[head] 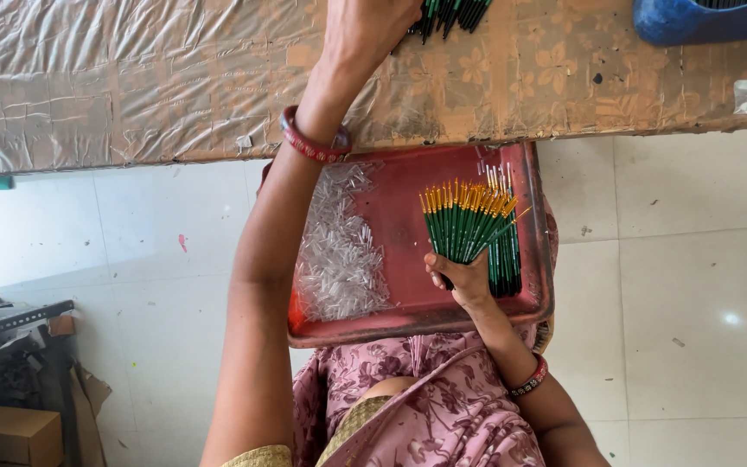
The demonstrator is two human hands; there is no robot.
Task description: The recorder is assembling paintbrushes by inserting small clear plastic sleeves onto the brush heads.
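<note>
- gripping a fanned bundle of thin green brushes (pixel 464 227) by the handle ends, the right hand (pixel 460 278) is closed round them over the right part of the red tray (pixel 408 311) on the lap.
- reaching far across the low table (pixel 131 86), the left hand (pixel 365 30) touches another heap of green brushes (pixel 451 13) at the far edge of view; whether its fingers are closed on any cannot be told.
- the brushes look light, thin and stiff, with smooth handles that could slide past each other, so a firm hold low on the handles seems right, keeping off the yellow-banded tips.
- a heap of small clear tubes (pixel 339 251) fills the tray's left part; more brushes (pixel 505 259) lie flat on its right, just beside the held bundle.
- the tray's raised rim hems the bundle in near and right; the table edge overhangs the tray's far side.
- open tiled floor (pixel 693 285) lies to the right; a blue tub (pixel 702 22) sits far right on the table.
</note>
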